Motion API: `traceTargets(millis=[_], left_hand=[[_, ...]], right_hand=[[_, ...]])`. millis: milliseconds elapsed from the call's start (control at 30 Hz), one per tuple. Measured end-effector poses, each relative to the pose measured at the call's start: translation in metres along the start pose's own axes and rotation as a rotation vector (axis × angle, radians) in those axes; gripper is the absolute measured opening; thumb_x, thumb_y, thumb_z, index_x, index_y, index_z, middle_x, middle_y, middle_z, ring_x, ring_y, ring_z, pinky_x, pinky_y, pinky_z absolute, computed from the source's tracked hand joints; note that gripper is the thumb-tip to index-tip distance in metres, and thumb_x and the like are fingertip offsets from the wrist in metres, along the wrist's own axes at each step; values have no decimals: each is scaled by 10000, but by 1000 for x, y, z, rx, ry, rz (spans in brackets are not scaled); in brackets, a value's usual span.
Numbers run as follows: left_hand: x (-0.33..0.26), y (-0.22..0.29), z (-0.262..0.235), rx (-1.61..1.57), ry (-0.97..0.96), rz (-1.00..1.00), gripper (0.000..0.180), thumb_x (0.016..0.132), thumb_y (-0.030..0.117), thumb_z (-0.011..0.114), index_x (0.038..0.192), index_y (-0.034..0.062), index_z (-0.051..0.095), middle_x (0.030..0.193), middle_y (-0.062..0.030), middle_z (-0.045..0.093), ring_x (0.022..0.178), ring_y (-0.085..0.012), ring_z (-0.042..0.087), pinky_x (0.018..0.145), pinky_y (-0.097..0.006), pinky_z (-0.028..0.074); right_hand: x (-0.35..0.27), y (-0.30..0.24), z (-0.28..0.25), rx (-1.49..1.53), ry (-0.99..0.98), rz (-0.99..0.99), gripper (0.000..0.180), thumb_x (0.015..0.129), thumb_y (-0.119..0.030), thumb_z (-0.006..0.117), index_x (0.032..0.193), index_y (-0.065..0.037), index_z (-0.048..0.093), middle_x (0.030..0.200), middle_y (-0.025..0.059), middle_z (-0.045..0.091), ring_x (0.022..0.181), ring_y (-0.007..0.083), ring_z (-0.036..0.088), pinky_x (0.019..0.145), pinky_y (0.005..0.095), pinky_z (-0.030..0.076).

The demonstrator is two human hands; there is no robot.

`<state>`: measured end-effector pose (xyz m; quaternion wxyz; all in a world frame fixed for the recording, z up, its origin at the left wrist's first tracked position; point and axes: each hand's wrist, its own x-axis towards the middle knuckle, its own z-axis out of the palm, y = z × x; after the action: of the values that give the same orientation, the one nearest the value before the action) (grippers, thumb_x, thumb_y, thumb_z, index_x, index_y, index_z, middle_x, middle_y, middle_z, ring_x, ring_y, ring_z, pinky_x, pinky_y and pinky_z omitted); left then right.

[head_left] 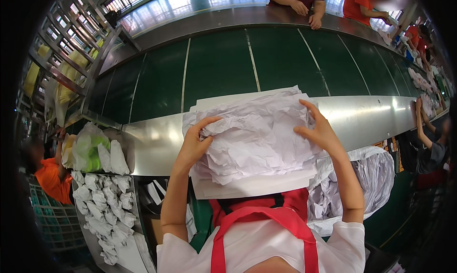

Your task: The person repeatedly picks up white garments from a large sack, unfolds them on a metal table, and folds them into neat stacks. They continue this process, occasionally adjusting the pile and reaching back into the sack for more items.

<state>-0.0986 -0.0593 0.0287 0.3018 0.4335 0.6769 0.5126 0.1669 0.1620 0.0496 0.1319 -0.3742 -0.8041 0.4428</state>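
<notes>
A thick pile of crumpled white paper sheets (259, 135) lies in front of me on flat white sheets (252, 190), which stick out below it at the near edge. My left hand (197, 142) grips the pile's left side, its thumb and forefinger curved over the top layer. On the opposite side my right hand (320, 129) holds the pile's right edge, thumb and forefinger apart on the paper. The remaining fingers of both hands are mostly hidden. The stack rests partly on a metal ledge (154, 142).
Beyond the ledge runs a green conveyor belt (214, 63). Bundled crumpled paper (104, 201) fills a tray at left, beside a plastic bag (90, 147). At right is a large sack (376, 178) of creased paper. Several people work along the line; a metal rack (71, 68) stands far left.
</notes>
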Motion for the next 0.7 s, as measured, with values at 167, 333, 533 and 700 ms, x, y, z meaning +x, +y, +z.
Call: traceTargets(millis=[167, 333, 533, 700], left_hand=[[-3, 13, 1, 75, 182, -48, 666, 704, -63, 651, 1333, 65, 473, 1201, -83, 576, 1013, -196, 562, 891, -294, 432], [-15, 47, 48, 853, 344, 705, 532, 688, 11, 734, 1190, 57, 563, 1090, -91, 605, 928, -272, 581, 846, -387, 437], [-25, -23, 102, 938, -63, 555, 471, 767, 243, 678, 1201, 95, 566, 1147, -60, 563, 1061, -230, 521, 976, -468, 371], [-32, -39, 108, 1029, -65, 550, 509, 824, 317, 614, 1274, 95, 526, 1317, -105, 490, 1247, -270, 430, 1072, -557, 233]], right_hand=[[0, 11, -1, -61, 125, -249, 715, 776, -63, 656, 1417, -94, 341, 1370, 212, 448, 1266, 352, 444, 1048, 358, 357], [-5, 11, 24, -182, 231, -283, 763, 749, 10, 670, 1423, -94, 329, 1310, 186, 494, 1183, 358, 497, 979, 377, 409], [-1, 3, 12, -476, 382, -123, 671, 767, -48, 679, 1376, -116, 404, 1174, 159, 551, 1051, 333, 549, 859, 389, 457], [-11, -48, 40, -304, 337, -685, 380, 786, -80, 658, 1160, -98, 594, 987, 108, 628, 913, 308, 606, 810, 407, 481]])
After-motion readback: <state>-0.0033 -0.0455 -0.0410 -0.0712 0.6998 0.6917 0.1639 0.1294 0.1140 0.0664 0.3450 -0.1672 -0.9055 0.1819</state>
